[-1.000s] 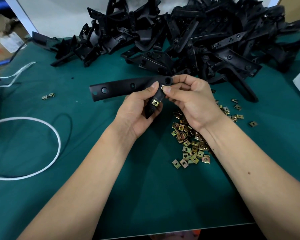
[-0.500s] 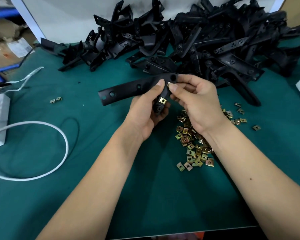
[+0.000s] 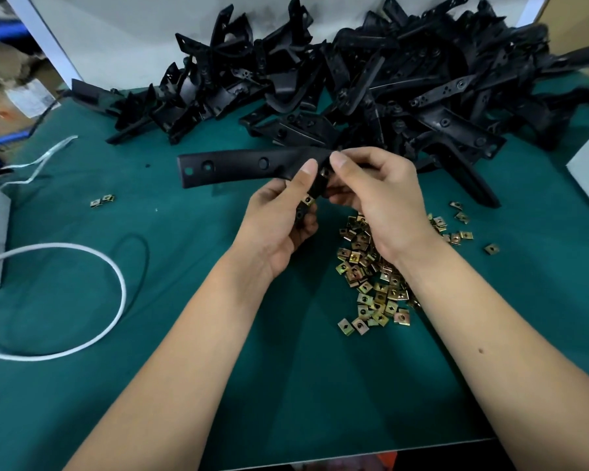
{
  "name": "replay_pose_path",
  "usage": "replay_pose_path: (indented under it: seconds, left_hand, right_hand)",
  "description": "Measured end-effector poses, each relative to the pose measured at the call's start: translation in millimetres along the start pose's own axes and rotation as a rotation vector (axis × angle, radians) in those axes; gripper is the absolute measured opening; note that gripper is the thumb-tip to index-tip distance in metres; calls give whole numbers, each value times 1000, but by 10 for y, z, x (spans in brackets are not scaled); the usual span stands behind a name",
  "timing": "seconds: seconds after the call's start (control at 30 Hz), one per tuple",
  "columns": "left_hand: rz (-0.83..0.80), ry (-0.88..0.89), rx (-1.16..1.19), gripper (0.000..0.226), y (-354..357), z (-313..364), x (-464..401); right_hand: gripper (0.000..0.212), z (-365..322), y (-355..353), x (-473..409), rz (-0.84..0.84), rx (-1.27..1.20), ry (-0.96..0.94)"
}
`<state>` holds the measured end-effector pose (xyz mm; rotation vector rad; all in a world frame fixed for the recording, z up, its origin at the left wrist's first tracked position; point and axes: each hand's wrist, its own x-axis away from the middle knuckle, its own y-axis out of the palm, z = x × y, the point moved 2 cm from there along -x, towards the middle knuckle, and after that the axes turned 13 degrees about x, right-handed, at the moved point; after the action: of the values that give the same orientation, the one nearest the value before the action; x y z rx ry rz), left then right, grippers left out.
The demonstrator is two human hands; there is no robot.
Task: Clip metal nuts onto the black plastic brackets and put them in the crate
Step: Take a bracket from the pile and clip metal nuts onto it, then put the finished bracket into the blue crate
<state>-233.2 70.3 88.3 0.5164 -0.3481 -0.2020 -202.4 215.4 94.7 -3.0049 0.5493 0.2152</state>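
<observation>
Fingers (image 3: 340,162) of the right hand (image 3: 385,202) pinch a small metal nut (image 3: 324,171) against the bend of a black bracket (image 3: 252,166). I can only see a bit of that nut, so I cannot tell if it is clipped on all the way. The left hand (image 3: 279,226) curls round the short leg of the bracket, thumb on top. One nut (image 3: 308,199) already sits on that leg.

If the push goes crooked, I think the nut could pop off and drop. It could also slide on without lining up with its hole.

Under the right wrist lies a heap of loose nuts (image 3: 374,273) on the green table (image 3: 184,300). Behind it is a big pile of brackets (image 3: 388,90). Two stray nuts (image 3: 102,200) and a white cable (image 3: 82,341) lie to the left.

No crate shows anywhere, so I cannot say what is in it.
</observation>
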Motion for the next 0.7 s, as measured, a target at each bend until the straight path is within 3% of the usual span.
replay_pose_path:
  seconds: [0.23,0.43,0.5,0.63,0.7]
  left_hand:
    - [98,500,-358,43,30,-26,5]
    - [86,566,-345,43,268,-49,61]
    - [21,556,-342,43,454,-86,97]
    - [-119,573,-377,43,1068,-218,258]
    - [-257,607,-480,46,1489,-333,382]
  right_hand:
    - [25,-4,36,8,56,-23,80]
    - [37,-127,-95,63,108,-113,87]
    - [33,-207,-263,122,156,-72,89]
    - [3,-461,-794,270,248,-101,-18]
    - [13,-565,-1172,396,306,-161,-39]
